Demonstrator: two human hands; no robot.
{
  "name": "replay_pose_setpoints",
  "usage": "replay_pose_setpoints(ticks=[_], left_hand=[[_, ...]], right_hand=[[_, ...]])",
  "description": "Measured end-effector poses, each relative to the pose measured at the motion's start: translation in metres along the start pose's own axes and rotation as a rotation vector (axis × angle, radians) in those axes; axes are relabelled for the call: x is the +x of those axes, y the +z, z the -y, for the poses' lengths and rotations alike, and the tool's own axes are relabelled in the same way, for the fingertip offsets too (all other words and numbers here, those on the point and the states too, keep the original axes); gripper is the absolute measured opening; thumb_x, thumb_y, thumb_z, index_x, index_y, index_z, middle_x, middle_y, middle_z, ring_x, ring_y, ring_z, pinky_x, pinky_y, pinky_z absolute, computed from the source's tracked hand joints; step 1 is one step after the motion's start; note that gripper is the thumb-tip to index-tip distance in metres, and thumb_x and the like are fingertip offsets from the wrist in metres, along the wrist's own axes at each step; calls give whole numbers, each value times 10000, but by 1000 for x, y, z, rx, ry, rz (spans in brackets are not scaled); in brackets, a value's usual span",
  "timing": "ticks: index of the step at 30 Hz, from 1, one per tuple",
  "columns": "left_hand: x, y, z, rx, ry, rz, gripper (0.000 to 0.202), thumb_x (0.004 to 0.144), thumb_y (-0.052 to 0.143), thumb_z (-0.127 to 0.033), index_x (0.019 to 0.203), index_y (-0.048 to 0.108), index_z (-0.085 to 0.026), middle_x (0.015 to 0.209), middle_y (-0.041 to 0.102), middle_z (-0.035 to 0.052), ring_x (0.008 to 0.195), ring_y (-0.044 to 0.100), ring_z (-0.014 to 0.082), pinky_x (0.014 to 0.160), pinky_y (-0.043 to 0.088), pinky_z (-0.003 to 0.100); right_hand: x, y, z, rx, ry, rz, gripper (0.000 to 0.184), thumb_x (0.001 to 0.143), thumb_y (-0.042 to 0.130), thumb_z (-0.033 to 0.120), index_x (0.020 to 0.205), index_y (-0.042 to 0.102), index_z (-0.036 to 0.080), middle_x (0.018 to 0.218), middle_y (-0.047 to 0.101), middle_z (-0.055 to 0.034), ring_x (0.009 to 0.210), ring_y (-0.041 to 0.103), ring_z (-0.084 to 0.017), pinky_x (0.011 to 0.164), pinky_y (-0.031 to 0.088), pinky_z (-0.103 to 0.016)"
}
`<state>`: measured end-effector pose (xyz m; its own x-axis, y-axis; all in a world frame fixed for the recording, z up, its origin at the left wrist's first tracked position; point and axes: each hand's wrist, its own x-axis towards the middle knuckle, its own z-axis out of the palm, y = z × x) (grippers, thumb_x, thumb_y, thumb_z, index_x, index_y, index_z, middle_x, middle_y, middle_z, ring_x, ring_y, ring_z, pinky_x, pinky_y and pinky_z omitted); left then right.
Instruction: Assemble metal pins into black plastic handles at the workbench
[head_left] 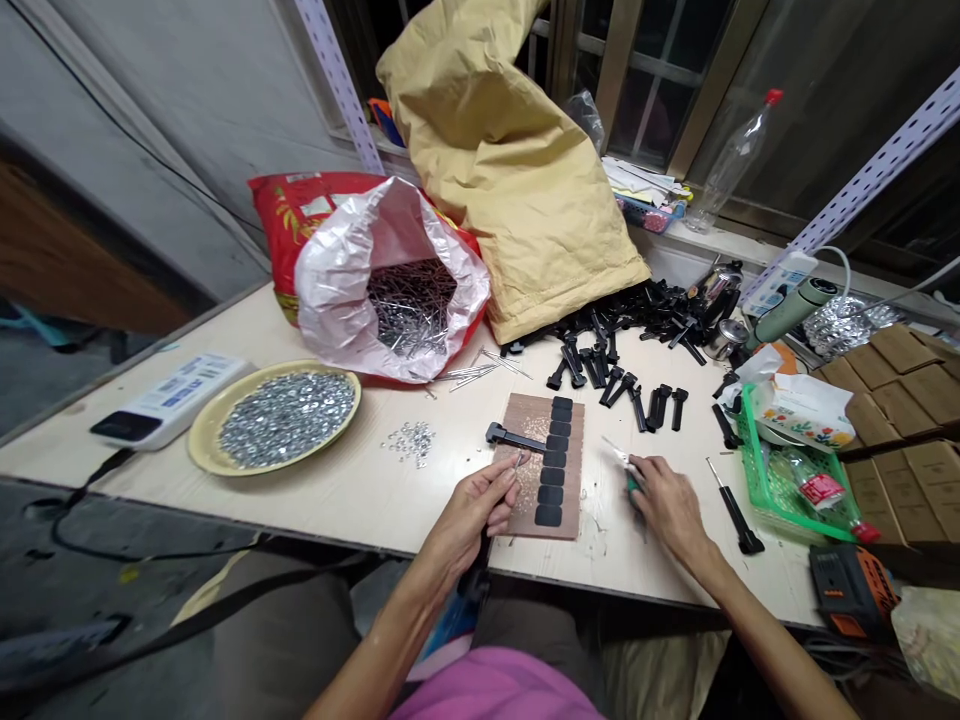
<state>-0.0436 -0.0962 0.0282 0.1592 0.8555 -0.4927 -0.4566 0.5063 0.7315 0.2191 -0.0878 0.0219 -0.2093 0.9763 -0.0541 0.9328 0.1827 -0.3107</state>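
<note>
Fig.: my workbench [360,500] | board [525,510] on it, with a row of black pads [553,465] | left hand [472,505] half-closed, gripping black plastic part [517,438] over board | right hand [667,505] pinching green-handled tool [632,485], just right of board

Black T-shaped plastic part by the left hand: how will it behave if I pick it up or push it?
It will probably feel stiff: the long stem of the black T-shaped plastic part runs straight, with no sag past the left hand. It looks light for its size, going by its moulded matte surface. The crossbar should stop it rolling far.
</note>
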Motion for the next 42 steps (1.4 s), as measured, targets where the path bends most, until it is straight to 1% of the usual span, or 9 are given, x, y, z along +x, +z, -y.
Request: replay_pose_setpoints(ticks=[4, 9, 14, 17, 20, 25, 37, 40, 42], left_hand=[[-4, 4, -1, 12, -39, 57, 718, 514, 799, -502, 1094, 622, -117, 508, 461, -93, 349, 237, 1, 349, 164, 173], [-7, 10, 6, 156, 94, 49, 618, 622, 702, -538, 1055, 629, -103, 522, 512, -69, 342, 363, 38, 372, 326, 211], [-6, 11, 19, 347, 182, -13, 540, 663, 632, -537, 992, 650, -109, 516, 497, -73, 312, 378, 47, 354, 331, 217], [-7, 13, 26, 427, 197, -40, 520, 679, 590, -540, 970, 651, -114, 502, 486, -75, 298, 372, 59, 332, 330, 220], [-9, 14, 30, 496, 200, -47, 463, 702, 569, -511, 958, 652, -135, 496, 482, -73, 299, 365, 72, 323, 328, 224], [-9, 16, 34, 574, 278, -44, 284, 737, 555, -418, 853, 663, -183, 466, 479, -49, 400, 441, 121, 409, 346, 238], [-7, 25, 41, 811, 440, -77, 207, 795, 435, -311, 761, 615, -215, 676, 623, 65, 630, 579, 212, 611, 405, 309], [-4, 25, 38, 678, 353, -30, 204, 783, 496, -371, 746, 606, -204, 608, 562, 25, 548, 530, 167, 536, 383, 274], [-1, 22, 35, 478, 155, 42, 267, 751, 560, -456, 781, 592, -193, 529, 475, -37, 408, 399, 101, 421, 308, 229]], right_hand=[[7, -12, -30, -343, 180, 76, 318, 784, 572, 149, 1098, 606, 187, 1022, 587, -115, 937, 566, -267, 792, 404, -382], [18, -34, -29, -163, 22, 356, 306, 766, 578, 118, 1068, 606, 162, 939, 577, -72, 764, 589, -178, 682, 440, -272], [15, -25, 27, -60, -337, -13, 319, 931, 367, 144, 1207, 525, 163, 949, 606, -90, 805, 589, -189, 702, 448, -307], [13, -3, 64, -68, -542, -53, 304, 938, 347, 130, 1196, 508, 133, 903, 623, -90, 825, 577, -198, 722, 426, -321], [15, 17, 81, -172, -565, -93, 239, 932, 348, 112, 1063, 545, 145, 830, 607, -70, 793, 556, -196, 725, 385, -327], [17, 32, 83, -342, -563, -118, 207, 912, 368, 86, 814, 524, 181, 739, 552, -48, 715, 507, -204, 679, 336, -330], [28, 38, 77, -364, -580, -94, 137, 876, 436, 172, 772, 525, 183, 705, 537, -38, 691, 488, -197, 630, 333, -309], [33, 37, 72, -271, -572, -43, 115, 854, 455, 174, 756, 515, 182, 715, 545, -35, 685, 492, -181, 636, 355, -293], [36, 33, 69, -165, -550, 27, 125, 859, 447, 174, 745, 495, 187, 709, 540, -21, 662, 487, -161, 634, 372, -273]])
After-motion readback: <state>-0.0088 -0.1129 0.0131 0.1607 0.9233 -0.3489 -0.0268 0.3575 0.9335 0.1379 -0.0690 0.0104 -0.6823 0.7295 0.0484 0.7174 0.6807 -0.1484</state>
